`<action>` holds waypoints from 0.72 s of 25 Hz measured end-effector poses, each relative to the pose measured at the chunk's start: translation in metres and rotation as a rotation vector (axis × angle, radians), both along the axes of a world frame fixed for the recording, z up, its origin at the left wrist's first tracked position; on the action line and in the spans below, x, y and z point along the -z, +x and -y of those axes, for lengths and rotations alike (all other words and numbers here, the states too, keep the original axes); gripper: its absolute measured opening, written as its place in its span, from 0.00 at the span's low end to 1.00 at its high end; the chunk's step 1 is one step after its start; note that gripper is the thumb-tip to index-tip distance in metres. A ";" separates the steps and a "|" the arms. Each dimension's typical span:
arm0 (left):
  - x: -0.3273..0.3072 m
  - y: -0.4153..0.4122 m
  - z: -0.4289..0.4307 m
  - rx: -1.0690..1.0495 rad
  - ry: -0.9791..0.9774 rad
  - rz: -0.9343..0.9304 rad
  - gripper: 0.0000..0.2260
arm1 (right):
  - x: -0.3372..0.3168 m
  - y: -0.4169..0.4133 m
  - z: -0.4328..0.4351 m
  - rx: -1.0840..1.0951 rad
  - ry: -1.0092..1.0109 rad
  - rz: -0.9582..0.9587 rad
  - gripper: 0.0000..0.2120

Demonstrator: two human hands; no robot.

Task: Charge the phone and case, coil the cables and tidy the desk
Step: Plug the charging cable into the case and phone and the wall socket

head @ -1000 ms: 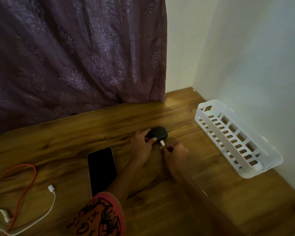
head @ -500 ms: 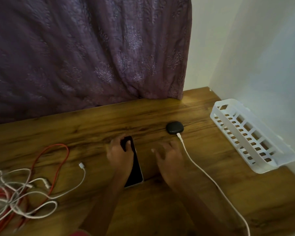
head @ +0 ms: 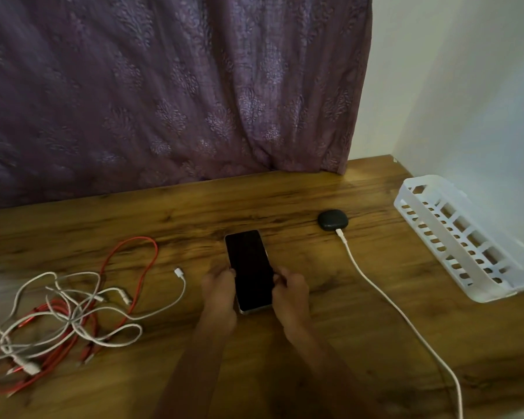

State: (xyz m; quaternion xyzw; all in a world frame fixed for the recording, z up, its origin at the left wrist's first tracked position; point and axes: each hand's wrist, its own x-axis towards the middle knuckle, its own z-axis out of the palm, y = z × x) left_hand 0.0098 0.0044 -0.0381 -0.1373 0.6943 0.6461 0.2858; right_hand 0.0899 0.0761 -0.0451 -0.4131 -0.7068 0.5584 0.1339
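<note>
A black phone (head: 248, 267) lies screen up in the middle of the wooden desk (head: 285, 373). My left hand (head: 218, 294) grips its left edge and my right hand (head: 291, 293) grips its right edge, both near the lower half. Farther back to the right sits a small black earbud case (head: 332, 219) with a white cable (head: 384, 294) plugged into it; that cable runs off the desk's front right. A tangle of red and white cables (head: 61, 322) lies at the left, one white plug end (head: 179, 272) lying free near the phone.
A white slotted plastic basket (head: 454, 246) stands along the right wall. A purple patterned curtain (head: 170, 95) hangs behind the desk's back edge. White walls close the right corner.
Both hands left the earbud case, now plugged in, and took hold of the phone's sides. The view has shifted left, bringing the cable tangle into sight.
</note>
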 end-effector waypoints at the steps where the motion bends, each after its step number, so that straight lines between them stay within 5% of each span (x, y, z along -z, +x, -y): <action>1: -0.003 -0.001 0.001 -0.015 0.054 0.034 0.13 | -0.003 0.002 -0.002 0.036 -0.068 -0.047 0.19; 5: -0.023 0.009 -0.005 -0.001 0.248 0.061 0.13 | -0.018 0.010 -0.005 0.140 -0.293 -0.232 0.18; 12: -0.078 0.010 -0.042 0.148 0.571 -0.062 0.12 | -0.085 0.025 -0.028 0.274 -0.332 -0.518 0.15; 18: -0.137 0.050 -0.071 0.501 0.910 0.245 0.26 | -0.154 0.068 -0.043 0.344 -0.219 -0.659 0.15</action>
